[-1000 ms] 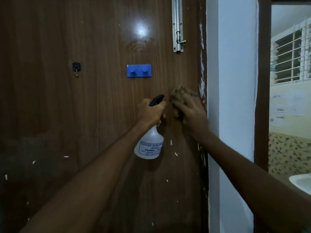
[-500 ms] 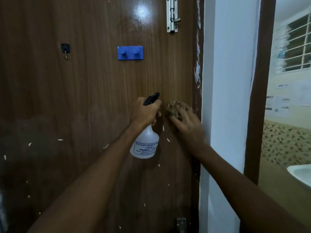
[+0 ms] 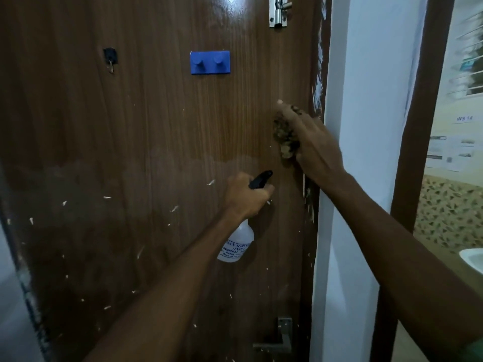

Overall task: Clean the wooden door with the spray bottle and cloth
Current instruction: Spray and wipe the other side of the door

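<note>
A dark brown wooden door fills the left and middle of the head view, flecked with small pale specks. My left hand grips the neck of a white spray bottle with a black nozzle, held close to the door. Higher up, near the door's right edge, my right hand holds a crumpled brownish cloth against the wood. My fingers cover most of the cloth.
A blue two-peg hook and a small black hook sit on the door. A metal bolt latch is at the top, a handle at the bottom. A white wall stands at the right, and a sink edge lies beyond.
My right hand has slid the cloth upward along the door's right edge. My left hand with the bottle now sits lower than the cloth. The view has tilted down.
</note>
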